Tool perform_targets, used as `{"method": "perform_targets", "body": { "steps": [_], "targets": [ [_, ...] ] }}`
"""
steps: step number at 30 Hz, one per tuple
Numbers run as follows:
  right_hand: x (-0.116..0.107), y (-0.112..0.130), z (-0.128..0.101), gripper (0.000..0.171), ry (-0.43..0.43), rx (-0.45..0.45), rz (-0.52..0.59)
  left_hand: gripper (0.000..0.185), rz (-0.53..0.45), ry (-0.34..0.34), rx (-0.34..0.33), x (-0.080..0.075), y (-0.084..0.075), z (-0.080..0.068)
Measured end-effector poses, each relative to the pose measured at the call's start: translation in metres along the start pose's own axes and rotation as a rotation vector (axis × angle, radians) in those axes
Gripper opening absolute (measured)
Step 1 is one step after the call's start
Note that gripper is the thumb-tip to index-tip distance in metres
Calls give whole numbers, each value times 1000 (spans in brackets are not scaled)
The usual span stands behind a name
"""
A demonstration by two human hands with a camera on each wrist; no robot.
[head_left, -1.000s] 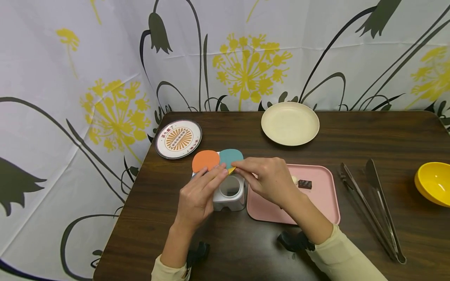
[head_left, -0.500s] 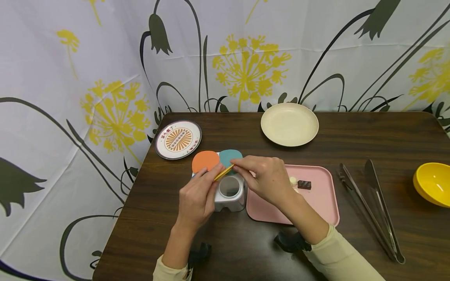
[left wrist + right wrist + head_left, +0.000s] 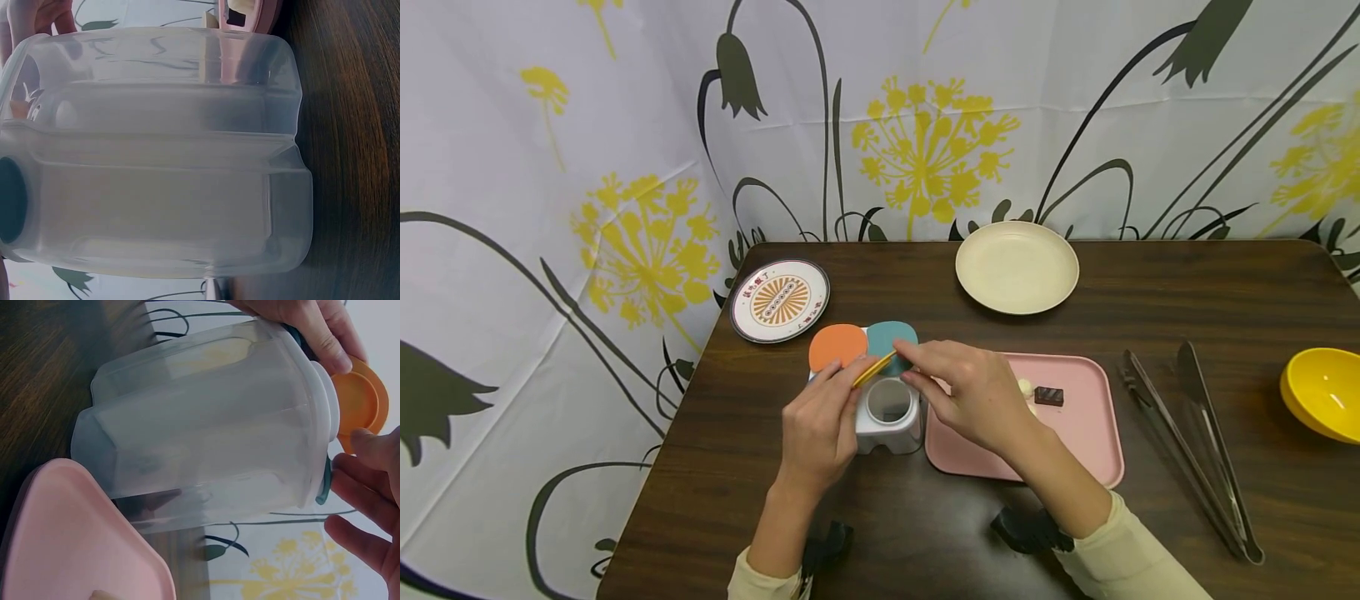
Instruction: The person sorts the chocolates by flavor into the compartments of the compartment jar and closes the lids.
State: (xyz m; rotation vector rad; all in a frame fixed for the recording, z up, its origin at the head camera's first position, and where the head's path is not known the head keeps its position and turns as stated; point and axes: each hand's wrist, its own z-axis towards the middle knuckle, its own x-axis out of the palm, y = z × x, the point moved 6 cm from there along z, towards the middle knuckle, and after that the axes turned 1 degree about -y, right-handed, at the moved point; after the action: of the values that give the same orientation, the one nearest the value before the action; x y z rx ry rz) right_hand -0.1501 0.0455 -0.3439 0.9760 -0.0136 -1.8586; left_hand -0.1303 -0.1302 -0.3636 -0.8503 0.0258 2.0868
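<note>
A clear plastic storage canister [image 3: 889, 437] with several compartments stands upright, with an orange lid [image 3: 837, 348] and a teal lid [image 3: 891, 337] flat on top. Its near round opening is uncovered. Above the opening, a yellow-orange lid [image 3: 359, 397] stands tilted up. My left hand [image 3: 816, 425] pinches this lid's left side, the thumb along its edge. My right hand [image 3: 973, 387] is at its right edge; one fingertip touches it while the thumb and other fingers are spread apart. The canister's wall [image 3: 156, 200] fills the left wrist view.
Beside the canister lies a pink tray [image 3: 1075, 450] with a dark chocolate-like bar [image 3: 1048, 396] and pale pieces. Metal tongs [image 3: 1217, 467] and a yellow bowl [image 3: 1326, 392] are to the right. A patterned plate [image 3: 781, 302] and a cream plate [image 3: 1017, 267] stand farther back.
The yellow-orange lid has tilted up from the opening, exposing more of it. My right thumb has moved away from my index finger, and the hand has shifted slightly right.
</note>
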Motion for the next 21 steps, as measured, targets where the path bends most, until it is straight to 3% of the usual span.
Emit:
{"method": "perform_targets", "body": {
  "steps": [8,15,21],
  "targets": [
    [-4,-1,-12,42,42,4,-10,35,1,-4,4,0,0,-1],
    [-15,-10,-30,39,48,79,-35,33,-4,-2,-2,-1,0,-1],
    [-39,-26,-55,41,8,166,-88,32,-23,6,-14,0,1,-1]
  ]
}}
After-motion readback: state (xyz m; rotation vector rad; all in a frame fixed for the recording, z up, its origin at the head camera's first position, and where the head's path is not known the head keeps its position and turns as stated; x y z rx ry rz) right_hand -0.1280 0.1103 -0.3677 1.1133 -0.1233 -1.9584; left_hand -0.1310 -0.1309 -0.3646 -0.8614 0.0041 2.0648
